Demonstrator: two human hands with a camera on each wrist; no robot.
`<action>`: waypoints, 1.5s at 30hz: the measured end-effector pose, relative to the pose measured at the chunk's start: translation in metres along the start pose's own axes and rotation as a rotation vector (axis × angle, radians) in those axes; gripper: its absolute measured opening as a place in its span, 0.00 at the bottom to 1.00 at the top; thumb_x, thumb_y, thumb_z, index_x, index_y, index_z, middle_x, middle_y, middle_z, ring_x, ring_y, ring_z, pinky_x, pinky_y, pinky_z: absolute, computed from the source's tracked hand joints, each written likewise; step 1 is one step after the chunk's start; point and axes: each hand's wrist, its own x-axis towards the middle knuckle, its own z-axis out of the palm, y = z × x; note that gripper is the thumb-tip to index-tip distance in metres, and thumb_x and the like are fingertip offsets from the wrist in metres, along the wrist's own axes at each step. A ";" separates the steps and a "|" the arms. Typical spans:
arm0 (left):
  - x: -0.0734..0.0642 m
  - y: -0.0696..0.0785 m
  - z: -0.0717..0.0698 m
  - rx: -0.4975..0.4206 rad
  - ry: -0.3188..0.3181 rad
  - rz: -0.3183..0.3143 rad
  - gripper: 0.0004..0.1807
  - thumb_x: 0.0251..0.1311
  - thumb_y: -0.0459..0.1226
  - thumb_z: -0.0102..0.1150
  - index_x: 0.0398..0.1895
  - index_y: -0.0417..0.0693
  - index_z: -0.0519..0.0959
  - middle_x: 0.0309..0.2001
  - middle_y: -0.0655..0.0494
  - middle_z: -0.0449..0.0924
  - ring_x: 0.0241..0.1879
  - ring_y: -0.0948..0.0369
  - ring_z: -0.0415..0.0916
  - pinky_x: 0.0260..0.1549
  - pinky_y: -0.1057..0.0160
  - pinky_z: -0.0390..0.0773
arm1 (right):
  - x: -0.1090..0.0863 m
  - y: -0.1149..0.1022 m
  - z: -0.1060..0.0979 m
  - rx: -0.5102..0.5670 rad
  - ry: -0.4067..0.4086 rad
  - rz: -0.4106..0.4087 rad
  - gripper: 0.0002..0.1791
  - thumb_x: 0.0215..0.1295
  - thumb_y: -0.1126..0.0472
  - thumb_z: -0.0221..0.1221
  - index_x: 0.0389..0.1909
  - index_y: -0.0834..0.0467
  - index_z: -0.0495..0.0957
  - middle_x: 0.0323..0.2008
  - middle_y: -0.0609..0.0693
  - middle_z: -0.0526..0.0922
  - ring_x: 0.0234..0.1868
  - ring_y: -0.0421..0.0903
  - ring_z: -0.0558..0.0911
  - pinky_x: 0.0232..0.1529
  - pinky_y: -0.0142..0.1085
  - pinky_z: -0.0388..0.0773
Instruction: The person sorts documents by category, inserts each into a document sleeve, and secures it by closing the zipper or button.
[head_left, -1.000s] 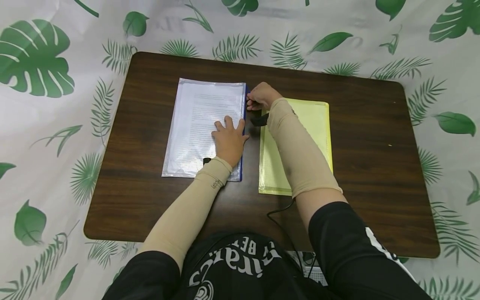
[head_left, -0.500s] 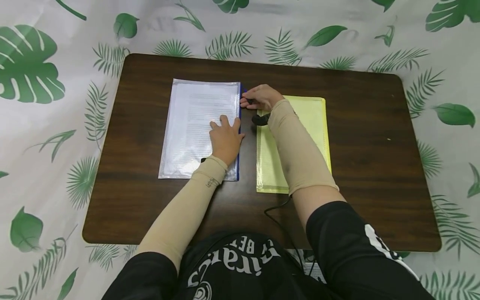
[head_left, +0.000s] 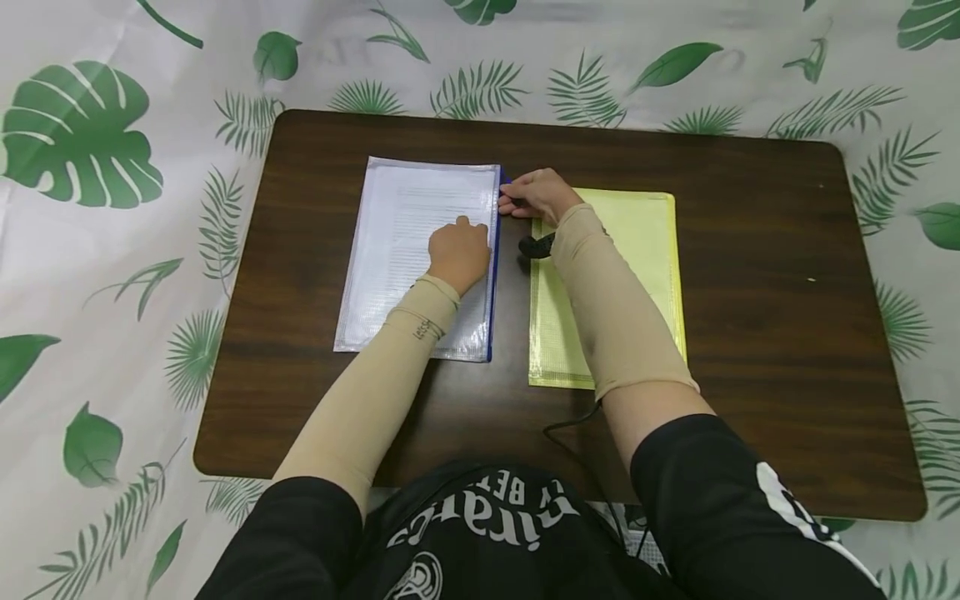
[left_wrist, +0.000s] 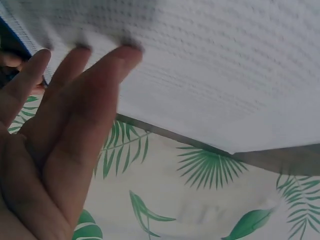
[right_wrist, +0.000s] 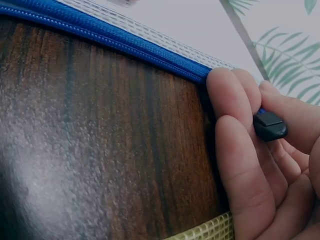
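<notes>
A clear mesh zipper pouch (head_left: 367, 308) lies on the table with a printed sheet inside. Its blue zipper (right_wrist: 125, 47) runs along the right edge. My left hand (head_left: 459, 252) is over the pouch's right half; in the left wrist view its fingertips (left_wrist: 131, 54) are against the mesh, slightly bent. At the far right corner, my right hand (head_left: 546, 196) pinches the end of the zipper, where a black-tipped zipper pull (right_wrist: 270, 125) on a bit of blue shows between thumb and fingers.
A yellow mesh pouch (head_left: 637, 250) lies to the right, partly under my right forearm. The brown wooden table (head_left: 765, 333) has rounded corners. A black cable (head_left: 570, 423) hangs from my right arm. A leaf-print sheet (head_left: 300, 75) surrounds the table.
My left hand has moved slightly up the pouch, its spread fingers now bent in. My right hand stays at the zipper's far end, its fingers a little less curled than a second ago.
</notes>
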 end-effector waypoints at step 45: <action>0.048 -0.094 -0.020 -0.172 0.007 0.037 0.51 0.66 0.46 0.66 0.83 0.51 0.45 0.80 0.44 0.45 0.77 0.40 0.39 0.66 0.25 0.44 | -0.023 0.007 0.084 -0.019 -0.033 -0.098 0.15 0.70 0.61 0.63 0.52 0.66 0.81 0.32 0.53 0.88 0.29 0.44 0.88 0.31 0.31 0.83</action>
